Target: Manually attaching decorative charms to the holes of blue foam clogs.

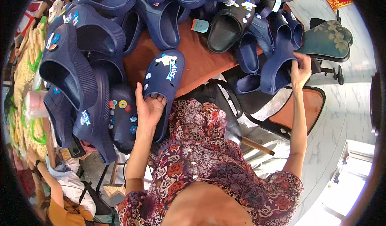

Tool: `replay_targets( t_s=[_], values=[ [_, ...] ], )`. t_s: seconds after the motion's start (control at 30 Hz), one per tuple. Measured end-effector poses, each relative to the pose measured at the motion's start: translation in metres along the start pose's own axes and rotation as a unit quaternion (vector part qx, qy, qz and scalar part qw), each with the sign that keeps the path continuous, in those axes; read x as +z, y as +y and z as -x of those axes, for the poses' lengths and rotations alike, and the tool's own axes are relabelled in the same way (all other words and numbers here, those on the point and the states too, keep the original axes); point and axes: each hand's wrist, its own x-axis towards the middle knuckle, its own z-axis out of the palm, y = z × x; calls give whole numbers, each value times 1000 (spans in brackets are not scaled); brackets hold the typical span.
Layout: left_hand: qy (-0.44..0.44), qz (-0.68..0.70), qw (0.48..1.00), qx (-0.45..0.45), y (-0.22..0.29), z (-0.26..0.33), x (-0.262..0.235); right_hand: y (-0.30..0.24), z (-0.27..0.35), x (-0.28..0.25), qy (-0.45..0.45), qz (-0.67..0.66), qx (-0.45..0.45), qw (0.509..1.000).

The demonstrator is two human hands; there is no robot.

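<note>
My left hand [149,108] has its fingers inside the opening of a navy clog [172,79] with colourful charms on its toe, the thumb staying outside. Out to the right, my right hand [301,70] grips another navy clog [274,71] by its edge, beside several more navy clogs. A pile of navy clogs [82,65] stands left of my left hand, some stacked on one another. A black clog [225,31] with white charms lies at the far side, close to a blue-green tag [200,25].
The shoes rest on and around a brown-red cloth surface [181,41]. Right of it stand a green flowered seat [327,39] and a chair with an orange seat [299,109]. Another person's arm [50,181] shows at lower left, near yellowish goods [34,77].
</note>
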Motion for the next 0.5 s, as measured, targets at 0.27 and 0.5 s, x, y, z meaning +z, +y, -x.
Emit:
replay_targets(
  t_s=[0.27, 0.5],
  values=[
    [-19, 23, 999, -22, -6, -4, -13, 180, 134, -29, -254, 367, 167, 879],
    [-45, 42, 998, -34, -22, -6, -3, 265, 217, -16, -385, 135, 224, 885]
  ],
)
